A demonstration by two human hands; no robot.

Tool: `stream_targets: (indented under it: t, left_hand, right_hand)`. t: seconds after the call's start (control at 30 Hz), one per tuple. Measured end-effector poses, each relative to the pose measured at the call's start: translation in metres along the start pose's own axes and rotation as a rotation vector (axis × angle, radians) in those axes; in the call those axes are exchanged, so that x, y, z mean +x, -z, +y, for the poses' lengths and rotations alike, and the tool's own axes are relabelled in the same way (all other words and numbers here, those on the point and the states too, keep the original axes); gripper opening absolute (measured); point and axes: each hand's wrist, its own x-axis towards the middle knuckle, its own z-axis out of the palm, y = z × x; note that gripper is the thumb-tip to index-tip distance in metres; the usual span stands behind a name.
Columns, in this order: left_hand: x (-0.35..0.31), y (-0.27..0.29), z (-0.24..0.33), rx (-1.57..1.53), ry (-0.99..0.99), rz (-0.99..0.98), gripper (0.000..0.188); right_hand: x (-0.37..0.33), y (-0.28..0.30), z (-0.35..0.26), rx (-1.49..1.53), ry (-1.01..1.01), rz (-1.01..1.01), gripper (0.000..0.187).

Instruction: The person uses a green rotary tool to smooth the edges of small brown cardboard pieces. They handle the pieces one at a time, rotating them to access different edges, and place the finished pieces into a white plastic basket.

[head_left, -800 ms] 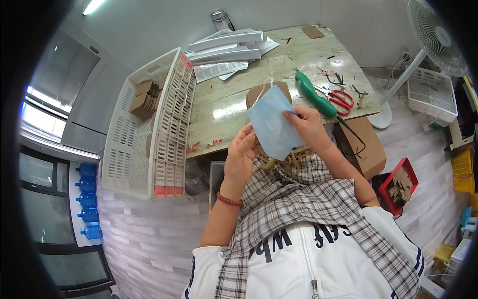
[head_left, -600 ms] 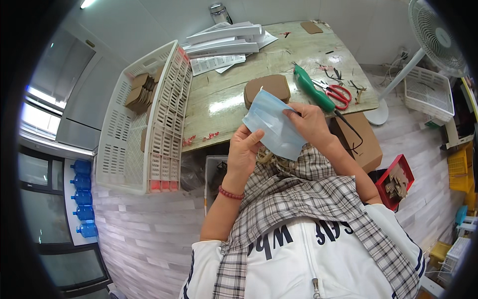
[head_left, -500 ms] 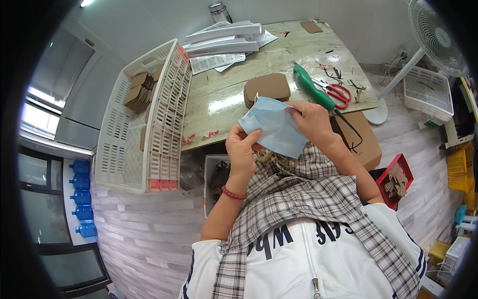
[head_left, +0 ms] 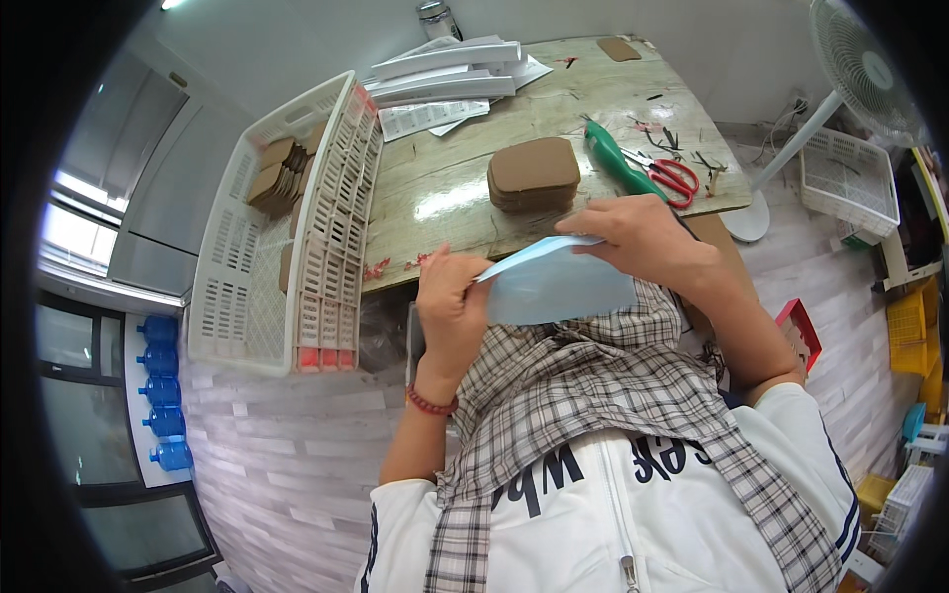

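"Pale blue sheeting, thin and creased: where is that face mask (head_left: 568,289)?"

"Stretched between both hands, above the lap of the checked apron (head_left: 563,385) and just short of the tabletop (head_left: 430,232). Its upper edge is bent over, so the far face is hard to make out."

"And the fingers?"

"The left hand (head_left: 450,301) pinches 1 end, with some fingertips hidden behind the palm and the sheet. The right hand (head_left: 643,237) grips the other end by its upper edge, thumb underneath."

"What else is covered?"

"The right hand and forearm hide the near end of the green tool (head_left: 613,158), some of the brown carton (head_left: 732,245) and much of the red box (head_left: 808,328). The white crate (head_left: 331,247) covers the tabletop's left edge; what it rests on, I can't tell."

"How about edges and room?"

"The tabletop's front edge runs just beyond the hands, with the brown cardboard stack (head_left: 534,168) near it. A stretch of tabletop shows between the crate and that stack, leaving more room on the left. On the right it's tighter: the tool lies just beside the stack, and the red-handled scissors (head_left: 677,186) lie beside the tool."
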Motion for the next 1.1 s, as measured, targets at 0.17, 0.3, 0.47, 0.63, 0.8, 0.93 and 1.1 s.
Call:
stream_targets:
  t: [0.17,0.3,0.47,0.63,0.8,0.93,1.1]
  left_hand:
    - [-0.020,0.020,0.004,-0.384,0.482,-0.018,0.012]
    - [-0.025,0.032,0.010,-0.407,0.647,-0.124,0.019]
    - [-0.028,0.054,0.005,-0.392,0.729,-0.257,0.021]
    - [-0.023,0.068,0.002,-0.827,0.637,-0.266,0.017]
    - [-0.007,0.077,0.014,-1.206,0.235,-0.309,0.024]
    - [0.006,0.091,0.034,-1.697,0.204,-0.359,0.031]
    - [0.035,0.087,0.066,-1.916,-0.104,-0.448,0.033]
  right_hand:
    - [-0.032,0.019,0.009,0.629,-0.480,0.006,0.012]
    - [-0.045,0.024,0.008,0.958,-0.669,0.051,0.014]
    - [-0.062,0.023,-0.003,0.842,-0.725,-0.063,0.012]
    - [-0.073,0.025,-0.005,0.971,-0.644,0.009,0.013]
    - [-0.069,0.023,-0.003,1.420,-0.071,0.241,0.024]
    - [-0.067,0.035,-0.014,1.901,0.102,0.110,0.030]
    - [-0.063,0.046,-0.042,2.311,0.386,0.100,0.042]
